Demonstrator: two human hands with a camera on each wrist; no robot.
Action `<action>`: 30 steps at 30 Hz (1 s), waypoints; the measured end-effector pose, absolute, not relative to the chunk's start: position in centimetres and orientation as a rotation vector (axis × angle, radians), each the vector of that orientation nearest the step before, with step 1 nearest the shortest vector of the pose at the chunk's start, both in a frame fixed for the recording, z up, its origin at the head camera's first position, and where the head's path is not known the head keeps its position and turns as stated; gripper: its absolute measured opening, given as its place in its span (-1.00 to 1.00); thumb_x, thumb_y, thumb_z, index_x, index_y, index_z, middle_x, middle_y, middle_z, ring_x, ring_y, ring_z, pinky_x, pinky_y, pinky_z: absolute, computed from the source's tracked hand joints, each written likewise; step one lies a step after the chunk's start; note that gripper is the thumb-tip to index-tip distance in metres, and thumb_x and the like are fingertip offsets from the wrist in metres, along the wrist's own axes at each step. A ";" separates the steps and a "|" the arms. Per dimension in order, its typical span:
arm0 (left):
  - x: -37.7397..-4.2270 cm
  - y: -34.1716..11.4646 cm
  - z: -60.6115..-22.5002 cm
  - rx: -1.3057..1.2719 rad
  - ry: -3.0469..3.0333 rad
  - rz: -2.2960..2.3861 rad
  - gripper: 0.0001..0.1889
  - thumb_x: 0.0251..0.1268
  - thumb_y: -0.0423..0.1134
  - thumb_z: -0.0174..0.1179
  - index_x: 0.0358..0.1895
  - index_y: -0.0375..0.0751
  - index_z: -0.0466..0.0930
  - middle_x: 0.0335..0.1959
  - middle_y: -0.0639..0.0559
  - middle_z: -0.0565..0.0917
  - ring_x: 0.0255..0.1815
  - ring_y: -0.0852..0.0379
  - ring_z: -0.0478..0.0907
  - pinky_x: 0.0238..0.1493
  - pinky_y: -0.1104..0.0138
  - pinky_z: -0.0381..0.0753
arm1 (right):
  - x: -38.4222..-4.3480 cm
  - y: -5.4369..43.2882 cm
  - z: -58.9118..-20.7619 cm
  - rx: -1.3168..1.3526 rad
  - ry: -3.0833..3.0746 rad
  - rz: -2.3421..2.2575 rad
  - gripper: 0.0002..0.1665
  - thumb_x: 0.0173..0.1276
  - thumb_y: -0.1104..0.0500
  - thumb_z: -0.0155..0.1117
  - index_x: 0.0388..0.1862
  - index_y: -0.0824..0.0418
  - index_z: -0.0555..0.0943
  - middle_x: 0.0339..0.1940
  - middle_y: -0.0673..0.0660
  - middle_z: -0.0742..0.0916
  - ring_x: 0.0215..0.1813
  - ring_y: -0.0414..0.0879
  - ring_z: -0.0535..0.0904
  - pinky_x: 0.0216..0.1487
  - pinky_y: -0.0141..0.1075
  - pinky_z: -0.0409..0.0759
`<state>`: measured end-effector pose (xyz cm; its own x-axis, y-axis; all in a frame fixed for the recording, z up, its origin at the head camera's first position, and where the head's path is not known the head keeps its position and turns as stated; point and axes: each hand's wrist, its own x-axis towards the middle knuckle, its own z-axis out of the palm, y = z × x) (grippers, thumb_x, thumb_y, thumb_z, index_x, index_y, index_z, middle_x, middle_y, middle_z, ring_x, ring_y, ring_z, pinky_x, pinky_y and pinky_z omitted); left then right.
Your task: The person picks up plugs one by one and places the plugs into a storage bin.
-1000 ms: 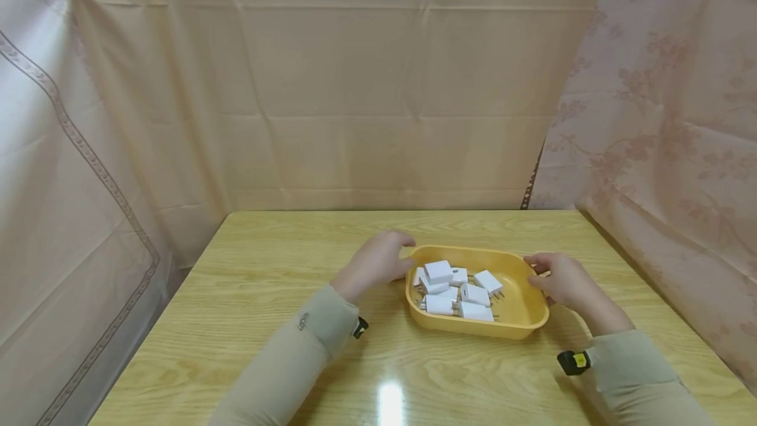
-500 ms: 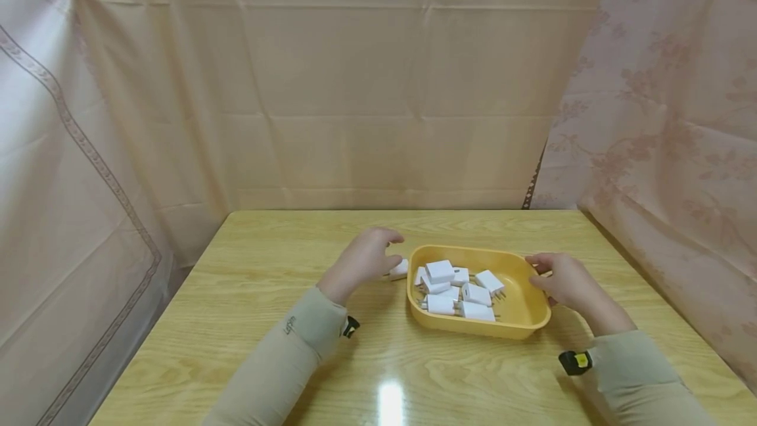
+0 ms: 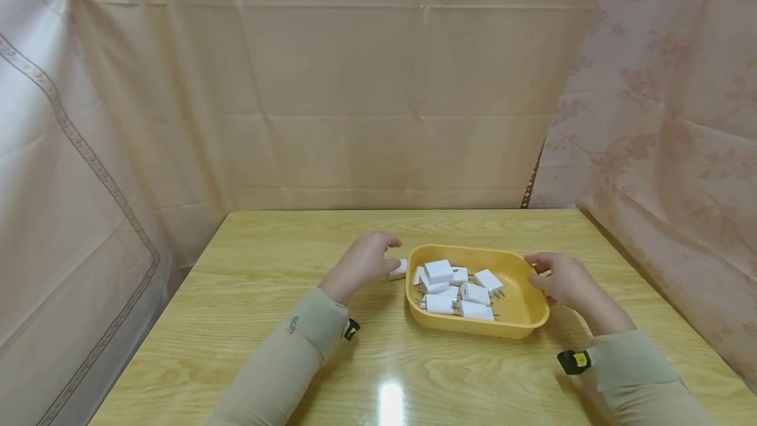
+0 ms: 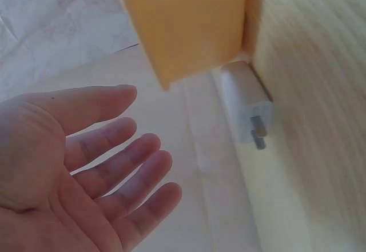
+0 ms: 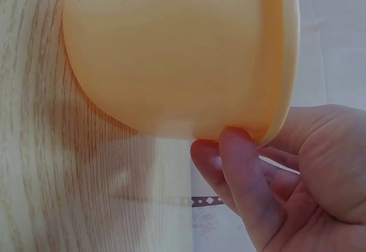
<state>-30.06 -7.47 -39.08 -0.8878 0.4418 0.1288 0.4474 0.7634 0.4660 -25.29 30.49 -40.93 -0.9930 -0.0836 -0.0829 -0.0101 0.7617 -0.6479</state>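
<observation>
A yellow plastic bin (image 3: 517, 301) sits on the table, with several white charger plugs (image 3: 439, 271) heaped mostly in its left half. My right hand (image 3: 564, 281) grips the bin's right end; in the right wrist view its fingertips (image 5: 237, 143) press the outer wall below the rim. Just outside the left end, one more white charger plug (image 4: 246, 100) lies on the tabletop, its metal prongs facing out. My left hand (image 3: 362, 265) hovers beside that plug with spread, relaxed fingers and nothing in them. In the left wrist view, a gap separates its fingertips from plug and bin.
The wood-grain table (image 3: 266, 281) reaches back to a hanging beige cloth (image 3: 331, 104). Patterned cloth (image 3: 680, 150) hangs along the right side, and pale cloth (image 3: 71, 215) hangs on the left.
My left hand has drawn back leftward from the bin's left end, and the loose charger plug beside the bin has come into sight. The right hand and bin have stayed put.
</observation>
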 end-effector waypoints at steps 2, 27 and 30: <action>-30.2 -7.4 -39.4 -0.739 -2.945 -0.778 -0.61 0.31 -0.23 0.37 0.19 -0.21 0.67 0.16 -0.06 0.68 0.09 -0.03 0.61 0.14 0.13 0.59 | -25.3 30.5 -40.9 -0.080 2.851 -1.045 -0.43 0.45 0.33 0.25 0.37 0.55 0.41 0.10 0.52 0.59 -0.22 0.04 0.66 -0.38 -0.16 0.73; -31.4 -7.0 -41.3 -0.656 -3.021 -0.739 -0.61 0.30 -0.23 0.29 0.19 -0.18 0.68 0.17 -0.06 0.66 0.26 -0.07 0.51 0.27 0.07 0.49 | -25.3 30.8 -41.2 -0.075 2.866 -1.061 -0.42 0.45 0.32 0.27 0.37 0.52 0.43 0.11 0.52 0.60 -0.20 0.04 0.67 -0.37 -0.15 0.73; -31.5 -6.9 -41.5 -0.648 -3.032 -0.739 -0.61 0.32 -0.23 0.30 0.20 -0.19 0.67 0.17 -0.07 0.67 0.25 -0.07 0.52 0.27 0.08 0.49 | -25.2 30.7 -41.2 -0.066 2.857 -1.072 -0.42 0.45 0.32 0.27 0.37 0.52 0.42 0.12 0.52 0.59 -0.20 0.04 0.67 -0.36 -0.15 0.73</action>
<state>-31.53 -6.88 -41.48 -0.9164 0.3971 0.0504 0.3758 0.8099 0.4504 -25.24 30.75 -41.20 -0.9951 -0.0715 -0.0684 -0.0089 0.7529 -0.6581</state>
